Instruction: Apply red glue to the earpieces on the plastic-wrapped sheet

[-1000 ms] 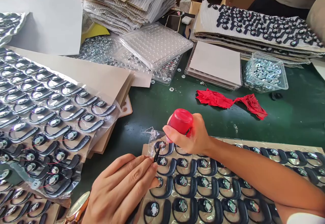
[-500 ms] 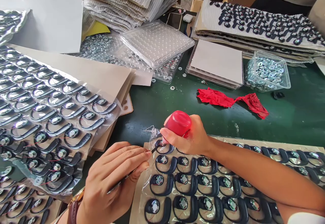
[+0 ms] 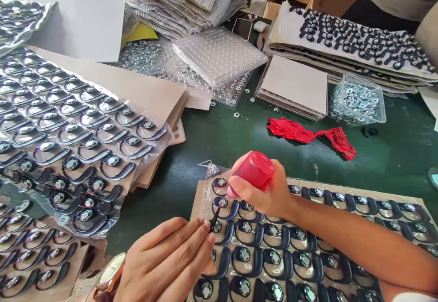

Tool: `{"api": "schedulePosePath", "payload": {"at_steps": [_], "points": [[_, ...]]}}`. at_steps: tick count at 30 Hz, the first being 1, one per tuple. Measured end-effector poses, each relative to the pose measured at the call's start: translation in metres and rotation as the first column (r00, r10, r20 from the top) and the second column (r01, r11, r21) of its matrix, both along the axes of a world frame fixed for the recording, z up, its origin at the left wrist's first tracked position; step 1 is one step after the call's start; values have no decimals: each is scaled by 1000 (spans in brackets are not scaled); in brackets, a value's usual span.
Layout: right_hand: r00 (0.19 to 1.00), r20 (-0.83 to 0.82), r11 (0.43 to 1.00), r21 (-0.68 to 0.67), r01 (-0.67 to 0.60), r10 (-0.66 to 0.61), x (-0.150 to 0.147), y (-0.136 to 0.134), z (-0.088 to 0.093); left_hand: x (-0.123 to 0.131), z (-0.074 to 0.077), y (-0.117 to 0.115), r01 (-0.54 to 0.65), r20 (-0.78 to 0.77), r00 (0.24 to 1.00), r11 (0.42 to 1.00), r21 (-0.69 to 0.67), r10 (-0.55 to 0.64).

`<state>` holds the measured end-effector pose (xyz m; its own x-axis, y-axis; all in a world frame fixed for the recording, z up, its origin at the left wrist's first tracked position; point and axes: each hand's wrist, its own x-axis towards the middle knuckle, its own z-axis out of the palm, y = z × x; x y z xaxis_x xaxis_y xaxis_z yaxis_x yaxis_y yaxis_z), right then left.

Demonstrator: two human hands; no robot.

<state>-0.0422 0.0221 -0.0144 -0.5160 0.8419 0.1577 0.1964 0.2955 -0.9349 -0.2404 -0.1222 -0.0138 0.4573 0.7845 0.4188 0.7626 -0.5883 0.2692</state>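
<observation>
My right hand (image 3: 263,188) is wrapped round a red squeeze bottle (image 3: 256,169), tilted so its tip points down and left. In my left hand (image 3: 174,252) I grip dark tweezers (image 3: 215,220), whose points reach a round silver part (image 3: 223,202) near the tray's upper left corner. That part sits in a black hook-shaped piece (image 3: 232,210). Below both hands lies a clear plastic tray (image 3: 201,197) on brown card, with rows of such pieces. The bottle's tip is close to the tweezer points; whether it touches the part I cannot tell.
More filled trays (image 3: 75,124) are stacked at the left. A red cloth (image 3: 290,129) lies beyond the bottle. A clear box of metal washers (image 3: 357,99) stands at the right, beside card-topped trays (image 3: 296,83). Loose washers (image 3: 236,115) dot the green table (image 3: 164,179). Another person's clothing shows at upper right.
Both hands have shifted from the top corner piece to the one below it in the same column. The bottle and tweezers stay held. The whole view has tilted slightly.
</observation>
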Motion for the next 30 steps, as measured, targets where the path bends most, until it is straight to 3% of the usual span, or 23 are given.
{"api": "schedulePosePath", "payload": {"at_steps": [4, 9, 16, 21, 30], "points": [[999, -41, 998, -53, -37, 35, 0, -8, -14, 8, -3, 6, 13, 26, 1000, 998, 66, -14], [999, -18, 999, -22, -40, 39, 0, -7, -15, 13, -4, 8, 50, -15, 999, 983, 176, -48], [998, -50, 997, 78, -22, 26, 0, -7, -18, 14, -3, 6, 54, -31, 998, 987, 150, -50], [1000, -2, 1000, 7, 2, -2, 2, -5, -14, 13, -2, 8, 56, -31, 998, 987, 151, -51], [999, -5, 999, 5, 36, -36, 3, -3, -9, 10, -3, 6, 63, -42, 997, 989, 131, -58]]}}
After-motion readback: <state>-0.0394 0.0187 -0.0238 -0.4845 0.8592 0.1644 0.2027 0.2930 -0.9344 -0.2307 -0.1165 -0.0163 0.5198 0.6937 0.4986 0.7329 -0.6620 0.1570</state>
